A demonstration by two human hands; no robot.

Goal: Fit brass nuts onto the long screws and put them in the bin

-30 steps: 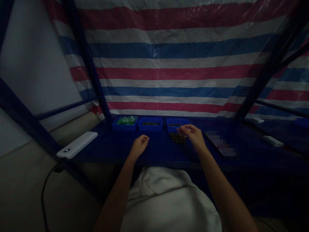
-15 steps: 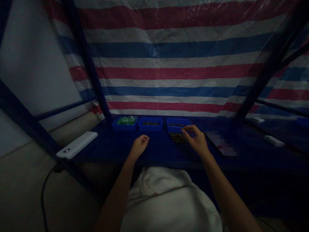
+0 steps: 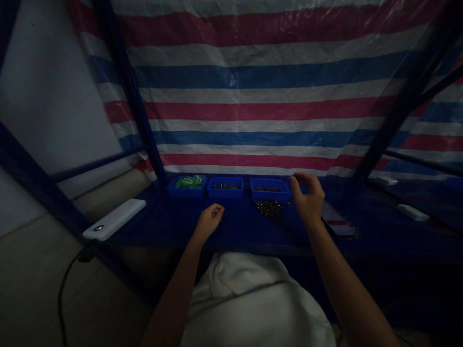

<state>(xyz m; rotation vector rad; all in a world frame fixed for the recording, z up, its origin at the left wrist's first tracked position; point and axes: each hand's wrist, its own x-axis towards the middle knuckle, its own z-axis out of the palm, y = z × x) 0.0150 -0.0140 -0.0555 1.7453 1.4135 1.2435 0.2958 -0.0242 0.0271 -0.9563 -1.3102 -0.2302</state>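
My left hand point(image 3: 211, 218) rests over the front of the blue table, fingers curled closed; whatever is inside them is hidden. To the right, my right hand point(image 3: 308, 196) is raised beside the right blue bin point(image 3: 269, 195), thumb and forefinger brought together in a pinch. Anything between those fingertips is too small and dark to name. A heap of small brass-coloured metal pieces point(image 3: 268, 208) lies in front of that bin, between my hands. One loose metal piece point(image 3: 287, 203) sits apart from the heap. Inside the right bin are more small dark metal parts point(image 3: 265, 189).
A middle blue bin point(image 3: 225, 193) holds small metal parts, and a left blue bin point(image 3: 186, 193) holds green packets point(image 3: 190, 181). A phone point(image 3: 337, 221) lies right of my right hand. A white power bank point(image 3: 115, 219) is at the left edge. Blue posts point(image 3: 132, 91) frame the table.
My right hand has moved right and slightly up, from over the metal heap to beside the right bin, uncovering the heap. My left hand stays almost still.
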